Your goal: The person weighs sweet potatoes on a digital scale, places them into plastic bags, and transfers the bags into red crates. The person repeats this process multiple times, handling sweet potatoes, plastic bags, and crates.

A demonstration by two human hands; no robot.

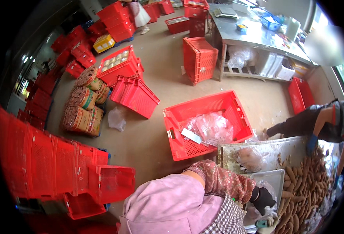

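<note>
My left hand (264, 200), in a black glove with a flowered sleeve above it, reaches over a pale plastic tray (267, 175) at the lower right. Clear plastic film (268, 187) lies beside and partly under it; whether the fingers grip it is unclear. Below, near the picture's bottom edge, is my right hand (272, 223) in a light glove, close to a small teal object (261, 223); its hold is too blurred to tell. Many long brown root vegetables, like sweet potatoes (299, 193), cover the metal table to the right of the tray.
A large red crate (172, 143) holding plastic bags stands behind the metal table (288, 142). Stacked red crates (58, 163) rise at left, near filled sacks (81, 117). A co-worker in blue gloves (312, 143) leans over the vegetables. A steel workbench (230, 33) stands farther back.
</note>
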